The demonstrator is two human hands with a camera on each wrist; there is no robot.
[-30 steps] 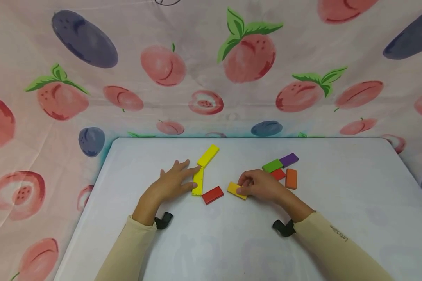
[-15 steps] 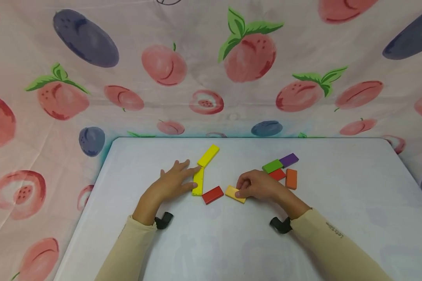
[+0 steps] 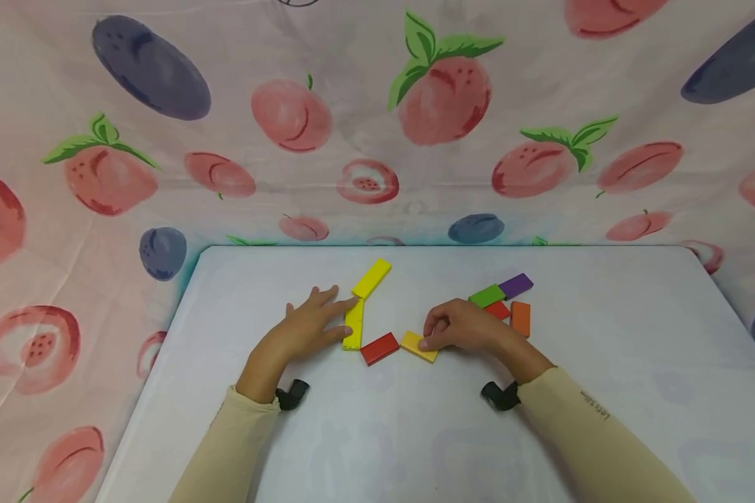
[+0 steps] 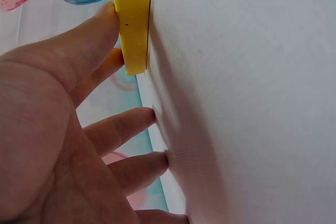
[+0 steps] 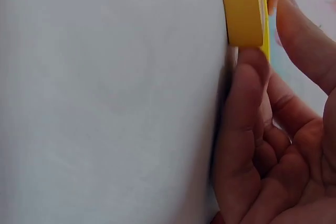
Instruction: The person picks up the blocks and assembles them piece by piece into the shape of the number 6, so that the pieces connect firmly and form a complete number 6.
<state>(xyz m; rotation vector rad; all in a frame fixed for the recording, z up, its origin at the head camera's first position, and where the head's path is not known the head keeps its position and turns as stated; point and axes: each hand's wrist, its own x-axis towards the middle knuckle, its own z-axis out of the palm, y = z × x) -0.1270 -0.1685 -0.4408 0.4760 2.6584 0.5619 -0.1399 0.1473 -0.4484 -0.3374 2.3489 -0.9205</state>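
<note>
My left hand (image 3: pixel 308 325) spreads its fingers beside a yellow flat block (image 3: pixel 354 325), with thumb and index fingertips touching its left side. In the left wrist view that yellow block stands out past the thumb (image 4: pixel 100 22). My right hand (image 3: pixel 468 327) bends its fingers at an orange-yellow flat block (image 3: pixel 419 347), a fingertip against its end in the right wrist view. This block's left end sits right by the corner of a red block (image 3: pixel 380 348). Another yellow block (image 3: pixel 372 279) slants away from the far end of the first one.
Right of my right hand lie a green block (image 3: pixel 487 295), a purple block (image 3: pixel 516 286), a second red block (image 3: pixel 498 310) partly hidden, and an orange block (image 3: pixel 520 319). Behind the white table (image 3: pixel 415 440) hangs a fruit-print cloth (image 3: pixel 365 126).
My right hand has shifted the orange-yellow block slightly left and nearer, its end now close to the red block. The left hand and yellow blocks have stayed put.
</note>
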